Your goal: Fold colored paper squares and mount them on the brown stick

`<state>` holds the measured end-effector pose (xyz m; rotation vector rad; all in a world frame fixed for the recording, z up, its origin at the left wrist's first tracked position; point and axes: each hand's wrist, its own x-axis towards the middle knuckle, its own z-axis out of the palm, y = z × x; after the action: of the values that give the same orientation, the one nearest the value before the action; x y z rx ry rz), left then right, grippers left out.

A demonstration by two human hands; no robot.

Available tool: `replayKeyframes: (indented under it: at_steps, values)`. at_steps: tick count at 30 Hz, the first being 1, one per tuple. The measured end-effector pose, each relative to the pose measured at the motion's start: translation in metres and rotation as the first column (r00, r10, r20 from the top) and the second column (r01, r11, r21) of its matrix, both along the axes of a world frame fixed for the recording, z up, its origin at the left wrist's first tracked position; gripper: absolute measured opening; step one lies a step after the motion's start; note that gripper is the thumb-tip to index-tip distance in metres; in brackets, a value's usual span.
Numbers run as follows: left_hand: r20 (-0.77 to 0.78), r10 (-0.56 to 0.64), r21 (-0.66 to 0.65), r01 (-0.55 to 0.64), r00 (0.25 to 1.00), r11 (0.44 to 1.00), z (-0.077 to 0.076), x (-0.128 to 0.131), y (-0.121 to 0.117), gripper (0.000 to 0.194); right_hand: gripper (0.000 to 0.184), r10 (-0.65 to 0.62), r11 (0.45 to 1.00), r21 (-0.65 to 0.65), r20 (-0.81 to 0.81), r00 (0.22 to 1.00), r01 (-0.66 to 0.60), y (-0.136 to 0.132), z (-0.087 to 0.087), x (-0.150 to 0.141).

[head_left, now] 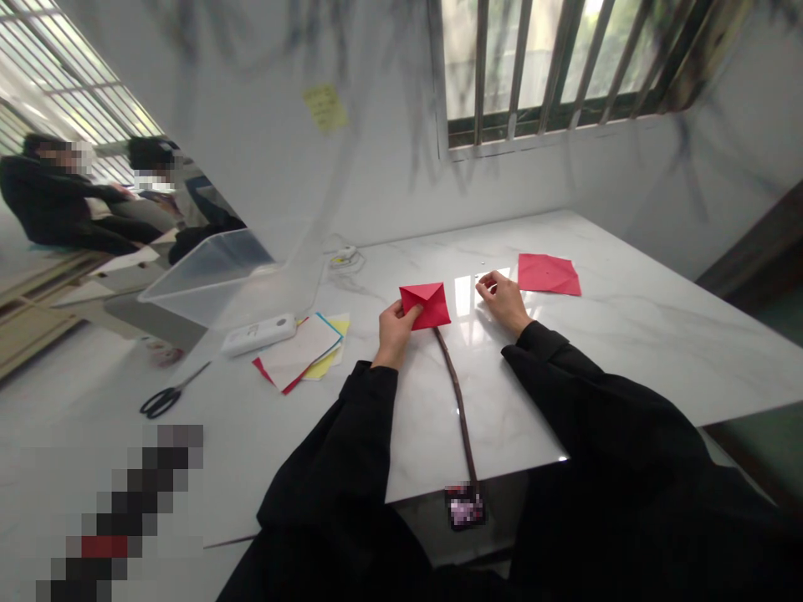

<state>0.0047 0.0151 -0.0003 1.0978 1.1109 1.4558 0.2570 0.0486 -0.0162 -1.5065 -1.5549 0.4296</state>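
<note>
My left hand (396,329) pinches the left corner of a folded red paper (428,303), holding it just over the white marble table (627,334). Its thumb lies on top of the paper. My right hand (502,299) hovers to the right of that paper, its fingers curled together with the tips pinched; whether anything is in them is too small to see. A second, flat red paper sheet (549,274) lies on the table just right of my right hand. Both arms wear black sleeves.
A thin dark strap (461,410) runs from under the folded paper to the table's front edge. A stack of coloured papers (304,355), a white power strip (258,334), scissors (168,396) and a clear plastic bin (213,276) sit at the left. Two people sit at far left.
</note>
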Motion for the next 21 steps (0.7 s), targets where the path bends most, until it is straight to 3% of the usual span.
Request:
replayKeyframes:
  at_steps: [2, 4, 6, 8, 14, 21]
  values:
    - [0.011, -0.012, 0.006, 0.012, 1.0, 1.0, 0.0, 0.001, 0.0, 0.042, 0.031, 0.13, 0.991, -0.014, -0.207, 0.97, -0.135, -0.006, 0.004, -0.009]
    - [0.013, -0.01, 0.007, 0.01, 1.0, 1.0, -0.001, 0.002, 0.001, 0.043, 0.044, 0.274, 0.951, -0.031, -0.384, 0.882, -0.309, -0.013, 0.007, -0.02]
    - [0.003, -0.008, 0.003, 0.008, 1.0, 1.0, -0.001, 0.003, 0.002, 0.045, 0.053, 0.38, 0.892, -0.033, -0.488, 0.786, -0.451, -0.019, 0.009, -0.029]
    - [-0.012, -0.012, 0.006, 0.012, 1.0, 1.0, -0.001, 0.003, 0.002, 0.047, 0.057, 0.425, 0.856, -0.023, -0.537, 0.729, -0.516, -0.022, 0.009, -0.035]
    - [-0.177, -0.025, 0.046, 0.034, 0.984, 0.998, 0.002, 0.006, -0.002, 0.053, 0.046, 0.395, 0.863, 0.006, -0.63, 0.668, -0.504, -0.019, 0.005, -0.04]
    - [-0.349, -0.014, 0.107, 0.055, 0.937, 0.993, -0.002, 0.004, -0.003, 0.084, 0.044, 0.282, 0.917, 0.014, -0.73, 0.623, -0.399, -0.016, 0.005, -0.042]
